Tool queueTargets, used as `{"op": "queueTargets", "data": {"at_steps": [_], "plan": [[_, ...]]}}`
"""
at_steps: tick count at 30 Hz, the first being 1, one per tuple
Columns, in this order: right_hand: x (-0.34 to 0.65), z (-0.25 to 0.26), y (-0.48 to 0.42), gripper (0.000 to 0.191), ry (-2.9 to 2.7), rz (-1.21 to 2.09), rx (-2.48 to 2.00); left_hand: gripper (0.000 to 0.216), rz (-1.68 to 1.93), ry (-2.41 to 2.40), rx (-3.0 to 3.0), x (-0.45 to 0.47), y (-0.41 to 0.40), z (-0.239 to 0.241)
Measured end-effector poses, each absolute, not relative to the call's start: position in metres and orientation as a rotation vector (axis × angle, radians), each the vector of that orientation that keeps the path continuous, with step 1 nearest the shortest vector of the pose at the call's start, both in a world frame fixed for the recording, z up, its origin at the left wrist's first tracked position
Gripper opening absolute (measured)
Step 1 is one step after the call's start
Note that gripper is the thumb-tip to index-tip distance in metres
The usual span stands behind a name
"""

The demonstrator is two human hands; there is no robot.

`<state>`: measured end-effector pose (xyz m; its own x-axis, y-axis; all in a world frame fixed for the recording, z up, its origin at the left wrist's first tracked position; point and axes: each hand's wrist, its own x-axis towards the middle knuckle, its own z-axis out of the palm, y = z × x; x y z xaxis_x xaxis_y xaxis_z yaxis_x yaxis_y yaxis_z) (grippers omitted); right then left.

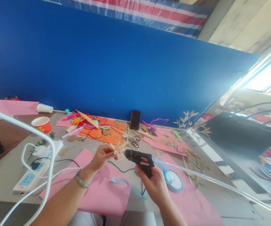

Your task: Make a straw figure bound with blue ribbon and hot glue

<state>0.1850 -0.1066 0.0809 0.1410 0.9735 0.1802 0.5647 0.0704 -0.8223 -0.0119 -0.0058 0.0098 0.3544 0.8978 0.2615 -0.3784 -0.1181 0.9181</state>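
My left hand (102, 156) pinches a small straw-coloured craft piece (118, 147) with thin pointed leaves, held above the table. My right hand (154, 183) grips a black hot glue gun (140, 158) by its handle. The gun's nozzle points left and sits right beside the craft piece. A long clear glue stick (210, 181) runs out of the gun's back toward the lower right. A green bangle (82, 182) is on my left wrist.
Pink paper sheets (107, 191) lie under my hands, with a light blue ribbon roll (173, 180). Scissors (132, 142), an orange sheet (98, 133), a dark phone (135, 120), a red paper cup (42, 124) and a white power strip (35, 172) stand around. A blue wall runs behind.
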Motion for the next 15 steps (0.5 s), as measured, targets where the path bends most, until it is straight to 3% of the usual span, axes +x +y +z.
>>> {"op": "queueTargets", "data": {"at_steps": [5,11,15], "plan": [[0.1807,0.0748,-0.102,0.031,-1.536,0.587,-1.549,0.023,1.186,0.576,1.254,-0.0116,-0.0073,0.0173],[0.1795,0.0757,-0.1053,0.023,-1.364,0.884,-1.504,0.024,1.169,0.585,1.233,-0.0107,-0.007,0.0158],[0.1777,0.0761,-0.1062,0.03,-1.291,1.011,-1.465,0.026,1.15,0.596,1.212,-0.0099,-0.0063,0.0129]]}}
